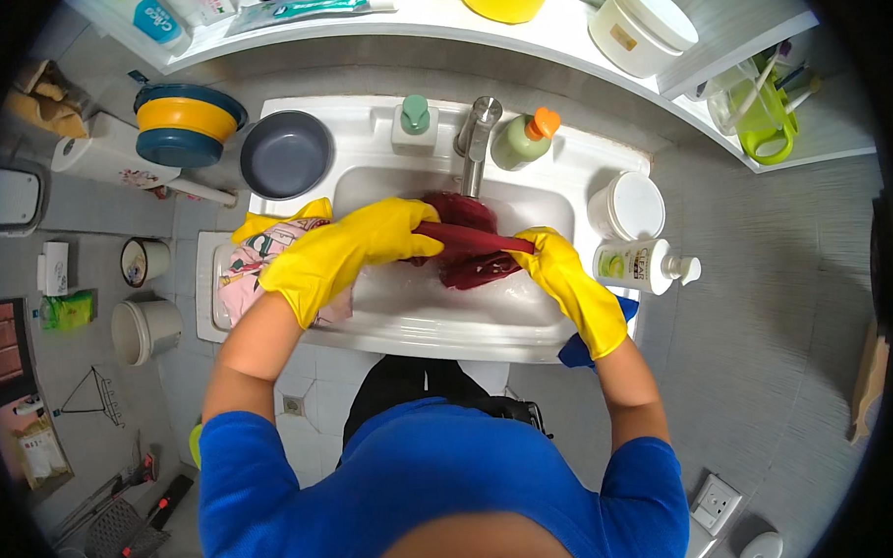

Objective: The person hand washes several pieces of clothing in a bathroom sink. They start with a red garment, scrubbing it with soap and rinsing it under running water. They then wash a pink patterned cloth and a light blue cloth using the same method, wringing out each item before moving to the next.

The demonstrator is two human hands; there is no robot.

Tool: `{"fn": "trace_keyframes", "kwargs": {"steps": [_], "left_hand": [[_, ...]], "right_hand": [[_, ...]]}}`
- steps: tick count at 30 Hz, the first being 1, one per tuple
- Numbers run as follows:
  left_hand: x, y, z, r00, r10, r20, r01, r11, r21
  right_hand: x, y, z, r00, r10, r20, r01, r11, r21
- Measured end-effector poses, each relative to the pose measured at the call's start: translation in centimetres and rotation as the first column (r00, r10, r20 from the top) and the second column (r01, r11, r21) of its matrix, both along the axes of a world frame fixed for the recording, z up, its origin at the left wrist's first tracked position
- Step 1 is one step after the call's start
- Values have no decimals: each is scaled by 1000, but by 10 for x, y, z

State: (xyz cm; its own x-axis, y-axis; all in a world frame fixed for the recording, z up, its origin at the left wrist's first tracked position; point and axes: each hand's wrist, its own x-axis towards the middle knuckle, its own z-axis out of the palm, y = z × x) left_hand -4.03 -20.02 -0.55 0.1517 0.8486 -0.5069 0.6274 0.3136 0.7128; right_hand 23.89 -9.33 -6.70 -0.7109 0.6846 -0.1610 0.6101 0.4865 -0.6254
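Note:
Both my hands wear yellow rubber gloves over the white sink (429,331). A wet dark red cloth (473,241) is pulled taut between them, one edge stretched into a band. My left hand (391,232) is closed on its left end, and my right hand (547,261) pinches the right end. Loose folds of the cloth hang into the basin beneath the metal faucet (476,145). Beside my left forearm, a pink patterned cloth (255,281) lies on the sink's left ledge with a yellow piece of fabric (307,213) at its top.
A grey bowl (286,155), a soap dispenser (415,123) and a green bottle with orange pump (527,138) stand along the back rim. On the right are a white tub (629,206), a white pump bottle (643,265) and a blue cloth (579,351). A shelf (517,35) overhangs the far side.

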Motion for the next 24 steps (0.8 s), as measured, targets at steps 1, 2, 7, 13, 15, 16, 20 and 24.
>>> {"fn": "trace_keyframes", "kwargs": {"steps": [1,2,7,13,15,16,20,24], "left_hand": [[-4,0,6,979,-74,-192,80,997,22],[-6,-6,13,989,41,-139,-34,998,52],[-2,-19,84,956,292,-20,-235,807,542],[-11,-32,93,924,264,-276,83,566,820],[-10,-43,63,891,216,-398,161,671,723],[-11,-49,35,867,191,-461,170,756,632],[12,-71,-57,783,22,-622,329,833,444],[28,-111,-107,770,-336,-543,440,895,70]], "right_hand": [[-1,-7,12,997,-35,-61,37,999,38],[-2,-14,25,990,-68,-125,78,994,73],[-6,-11,108,982,-107,-158,135,974,182],[-13,-19,153,993,-60,-103,99,894,437],[-11,-23,133,997,54,46,-70,876,478],[-14,-26,120,978,50,202,-124,920,371],[16,-43,13,971,78,225,-136,958,252],[42,-88,-45,942,220,254,-243,968,65]]}}
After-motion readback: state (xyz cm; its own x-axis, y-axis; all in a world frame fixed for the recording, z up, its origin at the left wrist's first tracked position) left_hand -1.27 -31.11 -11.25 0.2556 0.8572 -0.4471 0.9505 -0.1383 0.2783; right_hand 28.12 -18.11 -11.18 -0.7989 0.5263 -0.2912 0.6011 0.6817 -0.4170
